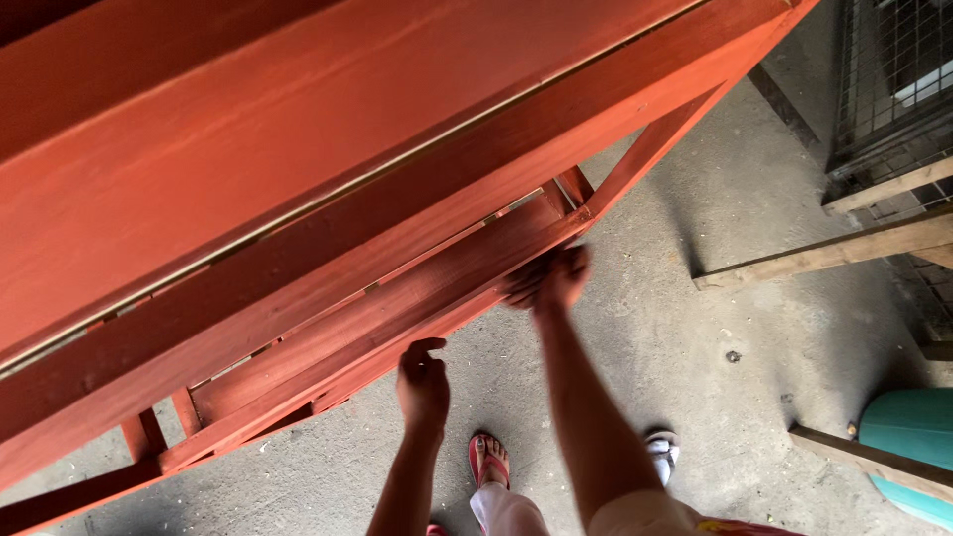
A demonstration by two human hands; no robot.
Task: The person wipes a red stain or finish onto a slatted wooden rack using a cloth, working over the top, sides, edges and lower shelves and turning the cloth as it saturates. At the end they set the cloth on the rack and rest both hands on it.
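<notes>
The red wooden frame (328, 199) fills the upper left of the view and stands on a grey concrete floor (715, 328), w/ its long rails running diagonal from lower left to upper right. The floor is rough and dusty, w/ small stains. At the right there is a wire mesh cage (893, 79), some bare wooden beams (824, 256) lying on the floor, and a teal plastic thing (908, 432) in the bottom right corner. The right hand (551, 280) is pressed on the lower rail near the corner post, fingers spread and lying flat on the wood, not closed around it; the hand is a bit blurred. The left hand (422, 382) is just under the edge of the same rail, fingers curled loose, holding nothing; I cannot tell if it touches the wood. Below, a foot in a red sandal (489, 462) is on the floor. The frame is painted red-brown, w/ thin slats between the rails and a pale line along one joint.
</notes>
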